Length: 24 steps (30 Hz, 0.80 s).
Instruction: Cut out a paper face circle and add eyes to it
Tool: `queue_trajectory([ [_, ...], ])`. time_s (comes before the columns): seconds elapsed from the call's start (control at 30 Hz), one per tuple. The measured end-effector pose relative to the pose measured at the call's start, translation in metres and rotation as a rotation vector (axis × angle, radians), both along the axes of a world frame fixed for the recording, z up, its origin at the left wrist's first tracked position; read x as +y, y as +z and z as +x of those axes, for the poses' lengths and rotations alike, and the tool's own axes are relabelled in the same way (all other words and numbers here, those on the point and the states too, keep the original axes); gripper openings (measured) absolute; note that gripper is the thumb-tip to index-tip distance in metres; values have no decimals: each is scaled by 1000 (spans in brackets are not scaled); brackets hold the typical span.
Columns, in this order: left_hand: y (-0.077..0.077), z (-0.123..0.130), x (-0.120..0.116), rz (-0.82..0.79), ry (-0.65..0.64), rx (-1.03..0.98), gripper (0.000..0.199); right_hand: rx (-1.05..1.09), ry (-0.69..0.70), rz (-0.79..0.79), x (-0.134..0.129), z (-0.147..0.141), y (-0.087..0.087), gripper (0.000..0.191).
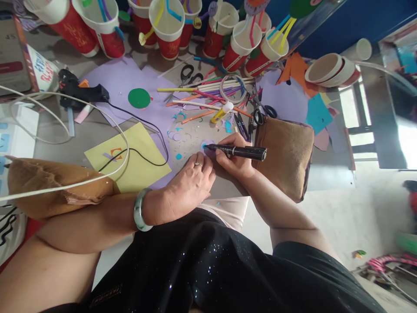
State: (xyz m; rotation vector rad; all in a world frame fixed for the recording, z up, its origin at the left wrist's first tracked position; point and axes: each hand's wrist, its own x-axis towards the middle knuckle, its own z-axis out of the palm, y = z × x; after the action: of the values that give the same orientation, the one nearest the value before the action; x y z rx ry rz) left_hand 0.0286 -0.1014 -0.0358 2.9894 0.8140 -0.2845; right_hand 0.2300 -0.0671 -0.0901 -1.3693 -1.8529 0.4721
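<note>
My right hand [236, 158] is closed around a black marker pen [246, 152]. Its tip touches a small purple paper disc with a blue centre [203, 144] on the table. Beside the disc lies my left hand [192, 178], palm down, fingers together and resting on the tabletop, with a ring on one finger. The thumb and the underside of that hand are hidden. Close to both hands are a small blue paper dot [178, 156], pale purple discs [176, 136], paper scraps and a yellow glue stick [222, 112].
Red and white paper cups [167, 30] with straws line the back. A black glue gun [78, 91] lies at left; its cable crosses yellow paper [130, 156]. Scissors [190, 74] and loose straws [208, 93] fill the middle. Brown cushioned blocks [283, 156] flank my forearms.
</note>
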Motion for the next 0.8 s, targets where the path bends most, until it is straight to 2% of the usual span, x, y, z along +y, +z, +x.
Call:
queue_trajectory([
  [0.23,-1,0,-1,21,2,-19,67,-41,-14,-4,2,1,-3,11],
  [0.4,-2,0,0,-4,7,-26,69,-15,-23,52,1,2,-4,11],
  [0.8,-2,-1,3,-47,14,-61,72,-47,-5,-14,0,4,-5,12],
])
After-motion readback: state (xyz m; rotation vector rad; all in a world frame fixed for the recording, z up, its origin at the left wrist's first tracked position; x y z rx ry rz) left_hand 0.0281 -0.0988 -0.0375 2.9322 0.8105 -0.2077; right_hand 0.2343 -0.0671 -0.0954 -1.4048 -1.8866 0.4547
